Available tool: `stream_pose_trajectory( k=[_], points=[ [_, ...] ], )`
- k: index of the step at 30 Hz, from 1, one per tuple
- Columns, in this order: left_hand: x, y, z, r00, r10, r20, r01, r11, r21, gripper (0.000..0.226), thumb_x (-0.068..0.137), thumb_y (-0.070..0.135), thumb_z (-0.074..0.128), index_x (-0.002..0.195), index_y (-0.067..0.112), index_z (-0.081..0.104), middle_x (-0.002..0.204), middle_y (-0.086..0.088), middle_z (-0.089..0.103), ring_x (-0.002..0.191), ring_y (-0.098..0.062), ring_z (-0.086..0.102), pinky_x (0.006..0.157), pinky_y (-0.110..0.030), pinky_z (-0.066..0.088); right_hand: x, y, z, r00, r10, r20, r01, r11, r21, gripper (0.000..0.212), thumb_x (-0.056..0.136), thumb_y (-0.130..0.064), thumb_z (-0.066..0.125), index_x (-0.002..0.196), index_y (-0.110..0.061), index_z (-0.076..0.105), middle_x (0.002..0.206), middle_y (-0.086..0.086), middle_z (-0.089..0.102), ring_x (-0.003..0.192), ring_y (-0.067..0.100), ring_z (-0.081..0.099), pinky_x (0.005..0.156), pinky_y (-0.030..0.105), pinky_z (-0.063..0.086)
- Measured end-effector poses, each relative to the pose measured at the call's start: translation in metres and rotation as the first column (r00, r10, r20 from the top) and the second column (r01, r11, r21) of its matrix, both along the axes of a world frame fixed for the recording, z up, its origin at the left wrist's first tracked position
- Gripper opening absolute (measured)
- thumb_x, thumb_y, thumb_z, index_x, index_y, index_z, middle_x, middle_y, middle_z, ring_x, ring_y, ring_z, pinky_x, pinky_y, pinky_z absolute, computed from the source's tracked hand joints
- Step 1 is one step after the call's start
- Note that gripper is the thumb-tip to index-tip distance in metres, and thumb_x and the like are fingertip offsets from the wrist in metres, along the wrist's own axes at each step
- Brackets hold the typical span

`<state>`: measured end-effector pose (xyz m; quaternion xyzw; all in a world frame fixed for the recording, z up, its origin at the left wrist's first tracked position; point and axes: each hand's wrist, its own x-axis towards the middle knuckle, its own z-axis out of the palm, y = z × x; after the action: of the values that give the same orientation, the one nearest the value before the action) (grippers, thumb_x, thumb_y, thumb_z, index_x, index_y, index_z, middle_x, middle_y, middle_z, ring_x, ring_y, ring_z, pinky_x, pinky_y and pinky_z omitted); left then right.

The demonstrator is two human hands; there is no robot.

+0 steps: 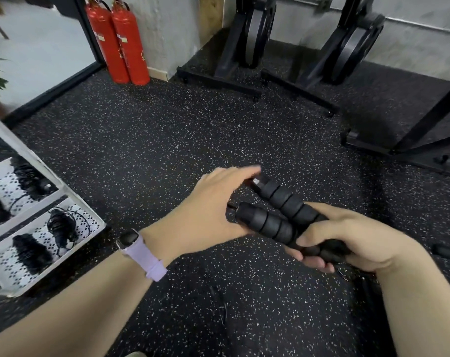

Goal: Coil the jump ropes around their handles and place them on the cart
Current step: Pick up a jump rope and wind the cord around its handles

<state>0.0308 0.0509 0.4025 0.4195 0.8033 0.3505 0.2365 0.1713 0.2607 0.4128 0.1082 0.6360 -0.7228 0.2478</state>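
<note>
Black foam covers the two jump-rope handles [283, 217], which lie side by side, touching, with their long axes running from the lower right, where they are held, up and to the left. The right hand [347, 240] has its fingers and thumb curled round their near ends, gripping both together above the speckled rubber floor [154, 140]. The free ends, with their metal caps, point toward the left hand [213, 202], which sits right at those tips with its fingers reaching along them; motion blur hides whether it pinches the rope there, so its grip cannot be told. The rope itself is hard to trace against the dark floor. My guess is that winding starts from the capped ends, so the left hand is the nearer one for it. The white cart [51, 191] stands well off to the left, with coiled ropes [61, 228] already lying on its perforated shelves.
</note>
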Motion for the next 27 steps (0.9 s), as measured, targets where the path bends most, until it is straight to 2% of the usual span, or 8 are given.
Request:
stream_pose_trajectory(
  k=[3, 5, 10, 13, 16, 20, 23, 27],
  points=[
    [-0.008, -0.002, 0.003, 0.966, 0.011, 0.257, -0.021, 0.999, 0.034, 0.029, 0.088, 0.011, 0.071, 0.108, 0.031, 0.065, 0.085, 0.005, 0.071, 0.071, -0.026, 0.062, 0.067, -0.045, 0.056, 0.005, 0.004, 0.001, 0.998, 0.039, -0.051, -0.048, 0.981, -0.19, 0.034, 0.079, -0.01, 0.065, 0.113, -0.007, 0.063, 0.082, 0.024, 0.055, 0.055, 0.019, 0.048, 0.044, 0.024, 0.034],
    [-0.016, -0.008, 0.005, 0.924, -0.007, 0.383, -0.016, 0.998, 0.057, 0.003, 0.092, 0.023, 0.07, 0.09, 0.025, 0.069, 0.061, 0.004, 0.058, 0.049, -0.02, 0.041, 0.05, -0.036, 0.031, 0.009, 0.008, 0.0, 0.997, 0.007, -0.083, -0.032, 0.953, -0.301, 0.044, 0.081, -0.009, 0.064, 0.125, -0.004, 0.062, 0.083, 0.023, 0.055, 0.055, 0.019, 0.048, 0.044, 0.025, 0.034],
    [-0.023, -0.009, 0.019, 0.606, -0.175, 0.776, -0.202, 0.91, 0.363, 0.036, 0.099, 0.046, 0.05, 0.094, 0.018, 0.072, 0.063, 0.007, 0.026, 0.055, -0.013, 0.012, 0.052, -0.031, 0.01, 0.001, -0.007, -0.002, 0.986, -0.066, -0.153, -0.058, 0.722, -0.69, 0.055, 0.091, -0.005, 0.058, 0.143, 0.001, 0.041, 0.094, 0.019, 0.053, 0.065, 0.018, 0.052, 0.049, 0.024, 0.038],
    [-0.008, 0.004, 0.02, 0.578, -0.038, 0.815, -0.394, 0.862, 0.32, 0.04, 0.095, 0.053, 0.045, 0.072, 0.032, 0.069, 0.062, 0.008, 0.032, 0.055, -0.01, 0.018, 0.049, -0.029, 0.012, -0.016, -0.041, -0.003, 0.983, -0.068, -0.169, -0.095, 0.6, -0.794, 0.049, 0.091, -0.005, 0.056, 0.134, -0.001, 0.033, 0.094, 0.015, 0.05, 0.064, 0.015, 0.039, 0.051, 0.021, 0.041],
    [0.006, 0.015, 0.008, 0.826, 0.361, 0.434, -0.515, 0.796, 0.317, 0.056, 0.105, 0.055, 0.03, 0.068, 0.024, 0.059, 0.062, 0.003, 0.052, 0.056, -0.014, 0.044, 0.053, -0.039, 0.042, -0.029, -0.074, -0.006, 0.981, -0.11, -0.158, -0.08, 0.512, -0.855, 0.037, 0.093, -0.008, 0.057, 0.125, -0.002, 0.038, 0.094, 0.01, 0.051, 0.065, 0.012, 0.038, 0.054, 0.02, 0.039],
    [0.003, 0.013, -0.004, 0.882, 0.447, 0.151, -0.47, 0.854, 0.221, 0.057, 0.109, 0.047, 0.024, 0.076, 0.016, 0.059, 0.074, -0.009, 0.07, 0.072, -0.029, 0.066, 0.073, -0.048, 0.053, -0.04, -0.086, -0.01, 0.963, -0.259, -0.073, 0.1, 0.596, -0.797, 0.025, 0.091, -0.006, 0.061, 0.115, -0.001, 0.057, 0.089, 0.009, 0.053, 0.065, 0.012, 0.049, 0.053, 0.021, 0.041],
    [-0.002, 0.004, -0.001, 0.9, 0.322, -0.294, -0.355, 0.933, -0.064, 0.05, 0.108, 0.043, 0.023, 0.077, 0.018, 0.053, 0.075, -0.008, 0.067, 0.071, -0.033, 0.066, 0.066, -0.041, 0.052, -0.042, -0.075, -0.015, 0.864, -0.497, -0.078, 0.44, 0.823, -0.359, 0.031, 0.08, -0.004, 0.066, 0.109, -0.003, 0.054, 0.081, 0.011, 0.053, 0.058, 0.015, 0.046, 0.045, 0.025, 0.037],
    [0.004, 0.0, -0.002, 0.748, -0.055, -0.661, -0.222, 0.919, -0.327, 0.026, 0.108, 0.03, 0.031, 0.087, 0.025, 0.046, 0.085, -0.007, 0.064, 0.076, -0.032, 0.067, 0.06, -0.034, 0.04, -0.049, -0.08, -0.024, 0.839, -0.487, -0.243, 0.544, 0.743, 0.39, 0.02, 0.089, -0.006, 0.064, 0.103, -0.014, 0.051, 0.074, 0.002, 0.056, 0.05, 0.007, 0.046, 0.046, 0.025, 0.037]
  ],
)
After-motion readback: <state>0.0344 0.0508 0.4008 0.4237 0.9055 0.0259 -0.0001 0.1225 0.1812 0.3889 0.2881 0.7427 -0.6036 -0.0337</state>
